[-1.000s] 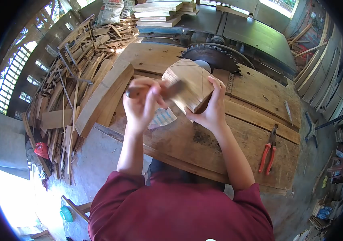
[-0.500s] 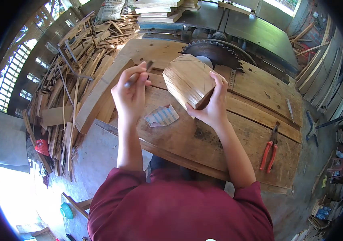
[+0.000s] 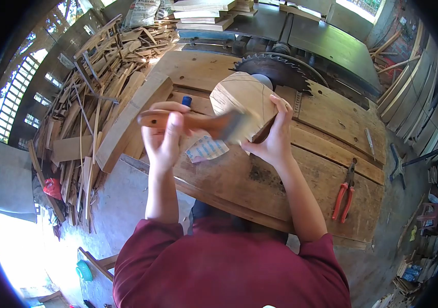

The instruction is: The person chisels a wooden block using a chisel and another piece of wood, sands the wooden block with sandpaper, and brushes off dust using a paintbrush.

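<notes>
A wooden-handled brush (image 3: 198, 122) is in my left hand (image 3: 163, 141), its fingers closed round the handle. The blurred bristles are over the lower left part of a light wooden block (image 3: 242, 100) with pencil lines on it. My right hand (image 3: 275, 138) grips the block's right side, fingers at the upper edge and thumb at the lower corner. Below the brush, a printed piece of paper (image 3: 207, 149) lies on the wooden bench top (image 3: 229, 179). A small blue-capped object (image 3: 186, 101) stands just beyond my left hand.
A toothed circular saw blade (image 3: 275, 69) rises right behind the block. Pliers with red handles (image 3: 344, 192) and a thin white tool (image 3: 370, 143) lie on the right. A thick curved board (image 3: 134, 123) rests at the left, beside heaped wood scraps (image 3: 67, 133).
My left hand has come down slightly and turned the brush, bringing its bristles over the block. The blue-capped object now shows. My right hand keeps its grip on the block.
</notes>
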`<state>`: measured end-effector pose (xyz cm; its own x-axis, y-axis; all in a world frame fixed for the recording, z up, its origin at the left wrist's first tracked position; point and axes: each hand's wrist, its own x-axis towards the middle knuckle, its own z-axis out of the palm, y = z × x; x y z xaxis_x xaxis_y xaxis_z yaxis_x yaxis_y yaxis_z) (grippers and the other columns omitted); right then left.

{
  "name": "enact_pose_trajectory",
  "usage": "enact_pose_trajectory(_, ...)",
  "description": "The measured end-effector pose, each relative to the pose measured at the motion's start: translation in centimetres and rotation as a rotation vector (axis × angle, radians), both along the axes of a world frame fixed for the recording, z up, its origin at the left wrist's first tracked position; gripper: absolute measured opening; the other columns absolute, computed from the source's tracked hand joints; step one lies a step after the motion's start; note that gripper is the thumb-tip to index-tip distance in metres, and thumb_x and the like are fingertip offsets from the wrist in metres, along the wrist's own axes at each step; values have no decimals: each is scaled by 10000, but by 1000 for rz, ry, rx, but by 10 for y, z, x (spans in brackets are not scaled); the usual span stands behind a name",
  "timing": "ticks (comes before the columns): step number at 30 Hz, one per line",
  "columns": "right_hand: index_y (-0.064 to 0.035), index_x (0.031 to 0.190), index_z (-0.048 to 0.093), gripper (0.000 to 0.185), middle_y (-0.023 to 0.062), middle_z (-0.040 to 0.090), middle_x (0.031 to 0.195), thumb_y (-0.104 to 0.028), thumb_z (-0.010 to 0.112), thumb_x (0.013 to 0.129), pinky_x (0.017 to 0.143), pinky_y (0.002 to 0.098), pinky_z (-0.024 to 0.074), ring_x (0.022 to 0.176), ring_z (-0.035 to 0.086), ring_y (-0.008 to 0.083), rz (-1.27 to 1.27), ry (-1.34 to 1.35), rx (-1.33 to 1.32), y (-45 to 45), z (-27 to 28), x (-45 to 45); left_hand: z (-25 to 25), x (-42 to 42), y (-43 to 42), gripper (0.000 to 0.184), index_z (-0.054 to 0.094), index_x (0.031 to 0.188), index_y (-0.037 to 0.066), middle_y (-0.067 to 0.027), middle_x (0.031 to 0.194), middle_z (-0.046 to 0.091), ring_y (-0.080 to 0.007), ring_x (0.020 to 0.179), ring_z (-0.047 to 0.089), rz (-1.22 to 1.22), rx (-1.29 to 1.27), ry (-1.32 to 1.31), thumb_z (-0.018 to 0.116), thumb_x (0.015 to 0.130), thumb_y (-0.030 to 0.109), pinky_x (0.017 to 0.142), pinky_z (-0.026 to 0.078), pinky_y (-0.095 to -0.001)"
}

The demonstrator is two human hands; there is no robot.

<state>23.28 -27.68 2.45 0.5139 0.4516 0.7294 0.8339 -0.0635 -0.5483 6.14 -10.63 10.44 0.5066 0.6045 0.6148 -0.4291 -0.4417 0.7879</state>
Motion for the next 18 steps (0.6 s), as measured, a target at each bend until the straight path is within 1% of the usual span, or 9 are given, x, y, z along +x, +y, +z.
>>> enact_pose_trajectory(2,-66,1448,330,1104,223,441,1340,-282,920,541,1046,530,407,1263,429,425,4,23,-2,0,-2,0,-8,7,-5,95,679,973,19,-69,936,724,-100,614,623,-231,-41,-77,679,976,113,594,514,-231)
enact_pose_trajectory(3,-66,1451,328,1106,225,439,1341,-282,920,541,1050,533,405,1268,428,425,6,33,-5,-1,-2,0,-11,9,3,98,691,967,15,-77,937,731,-105,662,658,-59,158,142,699,964,113,615,532,-240)
enact_pose_trajectory(6,-63,1457,324,1110,230,431,1347,-271,921,545,1058,531,404,1276,428,425,-14,-13,20,3,-6,2,-15,17,18,114,690,985,14,-75,976,735,-125,727,686,347,345,102,691,980,128,639,547,-258)
enact_pose_trajectory(7,-15,1469,299,1102,227,398,1370,-321,907,602,1103,504,363,1289,418,402,-9,-21,-3,2,-6,2,-14,15,23,108,704,933,0,-90,1018,746,-125,766,702,460,389,132,712,961,104,684,559,-251)
enact_pose_trajectory(10,-14,1471,299,1099,226,405,1366,-325,902,606,1107,503,354,1294,410,398,9,-32,9,2,-6,3,-37,4,38,130,728,1021,16,-106,902,758,-168,794,734,417,280,140,751,906,71,709,577,-288)
enact_pose_trajectory(13,-14,1471,295,1092,225,394,1378,-338,894,617,1109,508,345,1303,399,392,24,-2,11,2,-8,4,-57,-16,36,145,738,1013,35,-132,952,753,-230,866,743,357,371,312,766,872,41,775,587,-331)
enact_pose_trajectory(16,-38,1468,309,1090,224,384,1356,-261,898,579,1096,509,382,1294,419,399,19,-20,5,2,-6,3,-83,-34,46,176,746,1005,48,-156,1007,743,-289,925,734,332,593,294,782,835,19,811,587,-372)
enact_pose_trajectory(17,-32,1474,293,1095,223,376,1372,-297,894,598,1099,510,368,1300,408,391,29,-22,3,2,-6,5,-93,-41,51,200,750,1013,41,-166,1069,728,-311,949,727,303,569,304,781,821,-3,810,589,-372)
enact_pose_trajectory(18,-25,1480,278,1102,222,368,1387,-334,889,617,1102,510,354,1307,397,384,37,-21,3,2,-9,6,-95,-47,53,208,751,1019,43,-166,1073,724,-313,951,726,286,582,321,780,820,-8,811,589,-371)
